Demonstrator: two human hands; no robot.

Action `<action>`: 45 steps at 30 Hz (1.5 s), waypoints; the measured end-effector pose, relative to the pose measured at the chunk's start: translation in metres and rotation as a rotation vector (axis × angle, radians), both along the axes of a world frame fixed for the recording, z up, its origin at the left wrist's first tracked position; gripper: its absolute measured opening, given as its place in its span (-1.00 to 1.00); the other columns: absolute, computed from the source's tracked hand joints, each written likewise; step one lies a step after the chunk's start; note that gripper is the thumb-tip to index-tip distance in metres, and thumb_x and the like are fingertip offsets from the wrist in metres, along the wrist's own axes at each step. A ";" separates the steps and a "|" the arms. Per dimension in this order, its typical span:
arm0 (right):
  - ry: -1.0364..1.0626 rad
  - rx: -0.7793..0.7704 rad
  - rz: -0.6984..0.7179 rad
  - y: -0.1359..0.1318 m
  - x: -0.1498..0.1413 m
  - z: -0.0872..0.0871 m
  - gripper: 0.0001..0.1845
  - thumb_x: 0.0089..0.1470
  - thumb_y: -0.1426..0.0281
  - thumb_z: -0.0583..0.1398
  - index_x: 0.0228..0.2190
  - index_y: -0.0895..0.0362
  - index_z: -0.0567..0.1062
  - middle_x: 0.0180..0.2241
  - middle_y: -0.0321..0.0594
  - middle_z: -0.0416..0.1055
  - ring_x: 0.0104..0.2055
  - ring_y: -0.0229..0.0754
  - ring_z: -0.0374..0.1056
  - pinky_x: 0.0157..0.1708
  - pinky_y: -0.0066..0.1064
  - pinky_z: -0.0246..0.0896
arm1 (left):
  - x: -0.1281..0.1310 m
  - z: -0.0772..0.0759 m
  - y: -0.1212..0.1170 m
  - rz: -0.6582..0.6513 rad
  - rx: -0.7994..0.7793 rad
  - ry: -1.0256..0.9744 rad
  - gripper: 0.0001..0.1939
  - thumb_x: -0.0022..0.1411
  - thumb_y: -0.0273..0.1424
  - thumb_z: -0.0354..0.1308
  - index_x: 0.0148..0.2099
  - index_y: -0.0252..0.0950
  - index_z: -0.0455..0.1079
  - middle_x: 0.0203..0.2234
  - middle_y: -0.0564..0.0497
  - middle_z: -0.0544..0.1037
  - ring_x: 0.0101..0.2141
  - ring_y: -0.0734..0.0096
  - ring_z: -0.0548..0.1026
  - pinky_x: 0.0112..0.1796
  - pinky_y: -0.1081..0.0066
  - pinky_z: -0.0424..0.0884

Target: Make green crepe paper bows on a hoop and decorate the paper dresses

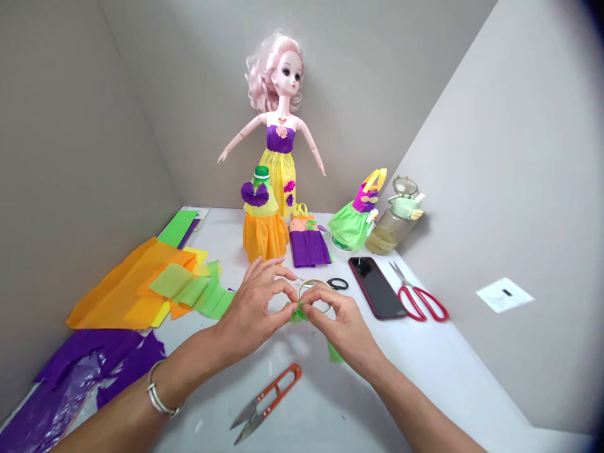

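Lying leftmost on the table [415, 390] are purple sheeting [120, 343], an orange sheet [117, 283] and a crinkled green strip [182, 286]. Next, the left hand [252, 305] pinches a small green piece [297, 313] beyond orange-handled snips [278, 400], mid-table; the right hand [342, 318] pinches its other side. Further right lie a phone [377, 286] and red-handled scissors [408, 285].

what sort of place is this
Likely a craft table for making doll clothes, set against plain walls. A doll in a purple-and-yellow dress is at the back, a green-necked bottle wears a small outfit, and thin orange sheets lie at the left.
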State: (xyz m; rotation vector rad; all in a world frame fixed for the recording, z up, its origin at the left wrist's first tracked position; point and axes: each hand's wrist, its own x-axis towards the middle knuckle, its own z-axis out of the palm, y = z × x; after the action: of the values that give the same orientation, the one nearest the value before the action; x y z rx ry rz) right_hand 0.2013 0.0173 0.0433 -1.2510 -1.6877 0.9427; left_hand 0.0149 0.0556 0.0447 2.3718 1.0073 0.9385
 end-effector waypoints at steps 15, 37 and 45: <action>0.430 -0.329 0.065 0.008 0.004 -0.011 -0.87 0.05 0.33 0.26 -0.45 0.13 0.53 -0.43 -0.31 0.36 -0.37 -0.26 0.22 -0.29 -0.41 0.09 | 0.000 0.006 0.002 -0.017 -0.444 -0.175 -0.92 0.18 -0.34 0.16 -0.36 -0.19 0.41 -0.01 0.02 0.45 0.20 0.19 0.21 0.19 0.12 0.11; 0.597 -0.310 -0.112 0.017 0.007 -0.020 -0.78 0.01 0.24 0.29 -0.38 0.16 0.57 -0.37 -0.19 0.49 -0.25 -0.14 0.31 -0.11 -0.31 0.11 | -0.004 -0.020 0.018 -0.196 -0.738 -0.402 -0.79 0.23 -0.20 0.10 -0.17 -0.21 0.40 -0.08 -0.02 0.53 -0.03 0.25 0.48 0.02 0.21 0.36; 0.537 -0.278 -0.105 0.018 0.007 -0.023 -0.76 0.00 0.21 0.29 -0.39 0.14 0.56 -0.37 -0.22 0.49 -0.25 -0.13 0.32 -0.15 -0.34 0.13 | 0.004 -0.024 0.012 -0.085 -0.478 -0.319 -0.87 0.16 -0.27 0.20 -0.31 -0.21 0.40 -0.06 -0.07 0.52 0.15 0.11 0.33 0.14 0.04 0.23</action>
State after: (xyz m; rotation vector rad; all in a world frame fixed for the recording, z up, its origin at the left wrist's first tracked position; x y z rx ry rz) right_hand 0.2082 0.0353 0.0199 -1.1156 -1.0894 1.3402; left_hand 0.0184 0.0675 0.0212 1.7909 0.8791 0.8893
